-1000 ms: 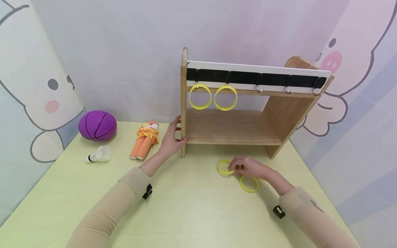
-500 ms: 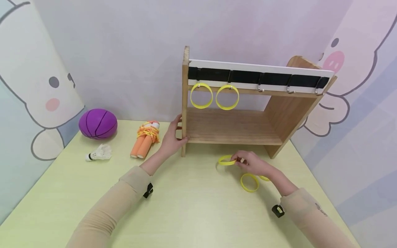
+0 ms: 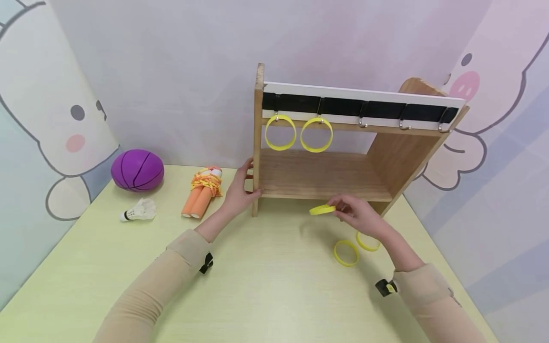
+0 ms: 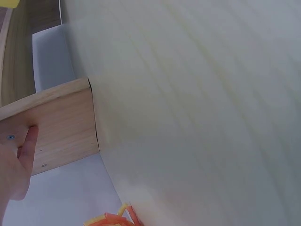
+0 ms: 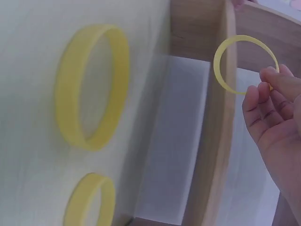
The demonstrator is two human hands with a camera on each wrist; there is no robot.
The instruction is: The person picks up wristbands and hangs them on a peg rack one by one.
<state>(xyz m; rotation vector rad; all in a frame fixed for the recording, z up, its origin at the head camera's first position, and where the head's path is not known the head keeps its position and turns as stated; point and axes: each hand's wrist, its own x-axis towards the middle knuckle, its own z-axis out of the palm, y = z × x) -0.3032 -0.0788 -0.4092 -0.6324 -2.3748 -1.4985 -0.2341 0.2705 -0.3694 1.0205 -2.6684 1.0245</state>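
Observation:
My right hand (image 3: 358, 215) pinches a yellow ring-shaped band (image 3: 322, 209) between thumb and fingers, above the table in front of the rack's lower shelf. In the right wrist view the pinched ring stands out from the fingertips (image 5: 270, 80). My left hand (image 3: 238, 191) grips the left side panel (image 3: 257, 143) of a wooden rack (image 3: 317, 176), its thumb at the front edge. Part of that hand (image 4: 14, 174) shows against the panel in the left wrist view. Two yellow rings, one left (image 3: 280, 133) and one right (image 3: 316, 136), hang from the rack's leftmost hooks.
Two more yellow rings, one nearer (image 3: 346, 253) and one farther right (image 3: 368, 242), lie on the table. Bare hooks (image 3: 404, 125) line the rail's right part. At left are a purple ball (image 3: 137, 170), a shuttlecock (image 3: 139, 209) and an orange-handled bundle with coiled cord (image 3: 201, 193).
The right hand has lifted one yellow ring off the table, raising it toward the rack and tilting it nearly edge-on. The left hand stays on the side panel.

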